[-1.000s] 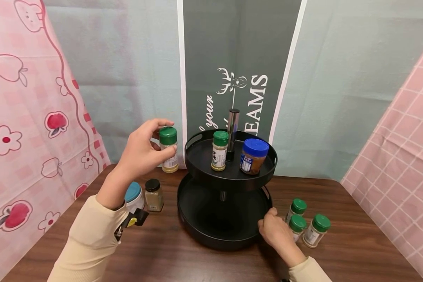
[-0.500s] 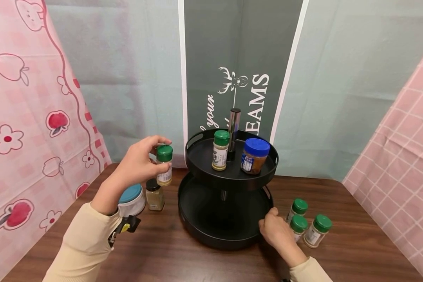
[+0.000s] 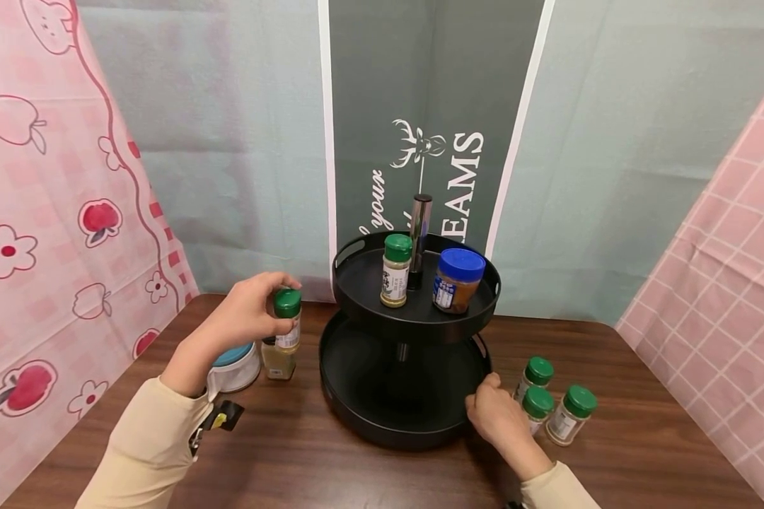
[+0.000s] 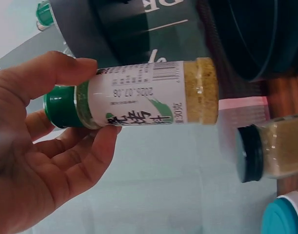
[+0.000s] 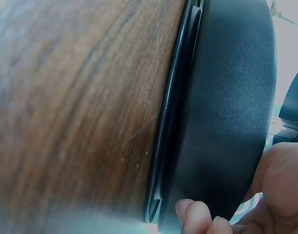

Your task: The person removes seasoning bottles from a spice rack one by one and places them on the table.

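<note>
My left hand [image 3: 245, 314] pinches a green-capped spice shaker [image 4: 144, 95] between thumb and fingers, upright in the head view. It overlaps a black-capped spice jar [image 3: 279, 359] standing behind it on the table. Yellowish powder shows through the shaker's clear base. My right hand [image 3: 499, 413] grips the rim of the lower tray [image 5: 222, 107] of a black two-tier turntable stand, thumb over the edge and fingers on the outer wall. On the upper tray [image 3: 356, 297] stand another green-capped shaker [image 3: 395, 272] and a blue-lidded jar [image 3: 459, 281] of brown contents.
Left of the black-capped jar is a white tub [image 3: 237, 371] with a teal lid. Several green-capped shakers [image 3: 566, 417] stand on the wooden table [image 3: 643, 438] right of the stand. A metal post [image 3: 421, 233] rises from the upper tray. Curtains hang behind and at both sides.
My left hand has carried the shaker down and to the left, away from the upper tray toward the black-capped jar. The right hand has stayed at the lower tray's rim.
</note>
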A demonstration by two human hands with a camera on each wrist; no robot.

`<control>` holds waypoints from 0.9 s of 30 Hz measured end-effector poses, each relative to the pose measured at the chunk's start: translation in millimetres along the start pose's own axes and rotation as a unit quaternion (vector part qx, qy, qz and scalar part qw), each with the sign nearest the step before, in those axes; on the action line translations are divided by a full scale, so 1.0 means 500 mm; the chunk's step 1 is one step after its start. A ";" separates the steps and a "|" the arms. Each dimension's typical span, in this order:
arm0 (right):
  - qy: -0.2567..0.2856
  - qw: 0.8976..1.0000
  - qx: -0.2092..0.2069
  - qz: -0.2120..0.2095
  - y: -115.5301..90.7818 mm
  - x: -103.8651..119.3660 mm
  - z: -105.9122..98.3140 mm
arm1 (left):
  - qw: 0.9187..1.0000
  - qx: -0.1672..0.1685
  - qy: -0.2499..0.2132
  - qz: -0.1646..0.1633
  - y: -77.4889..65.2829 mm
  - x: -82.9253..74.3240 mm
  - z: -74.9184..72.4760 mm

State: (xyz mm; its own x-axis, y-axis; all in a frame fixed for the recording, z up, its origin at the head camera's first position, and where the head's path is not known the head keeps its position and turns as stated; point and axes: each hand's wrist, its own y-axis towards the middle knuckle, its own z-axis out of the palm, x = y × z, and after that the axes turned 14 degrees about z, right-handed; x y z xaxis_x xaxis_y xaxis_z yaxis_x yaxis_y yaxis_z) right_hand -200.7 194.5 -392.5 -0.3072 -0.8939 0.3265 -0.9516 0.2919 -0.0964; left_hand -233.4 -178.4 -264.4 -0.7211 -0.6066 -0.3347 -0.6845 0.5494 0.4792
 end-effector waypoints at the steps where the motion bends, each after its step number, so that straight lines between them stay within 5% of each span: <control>1: 0.000 1.000 -0.001 -0.001 0.000 0.000 0.000 | 1.000 0.004 -0.001 -0.002 -0.002 0.002 0.002; 16: 0.003 1.000 -0.010 -0.011 -0.001 0.002 -0.001 | 0.998 0.054 -0.001 -0.021 -0.022 0.035 0.036; 27: -0.001 1.000 0.002 0.002 0.001 0.003 0.000 | 0.998 0.053 -0.008 -0.030 -0.039 0.056 0.084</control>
State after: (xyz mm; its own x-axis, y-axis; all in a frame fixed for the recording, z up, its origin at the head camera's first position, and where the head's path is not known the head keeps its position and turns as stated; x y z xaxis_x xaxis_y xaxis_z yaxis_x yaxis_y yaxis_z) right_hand -201.5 193.3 -392.2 -0.3103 -0.8934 0.3250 -0.9506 0.2934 -0.1012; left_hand -244.7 -181.8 -317.1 -0.6792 -0.6318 -0.3735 -0.7337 0.5708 0.3687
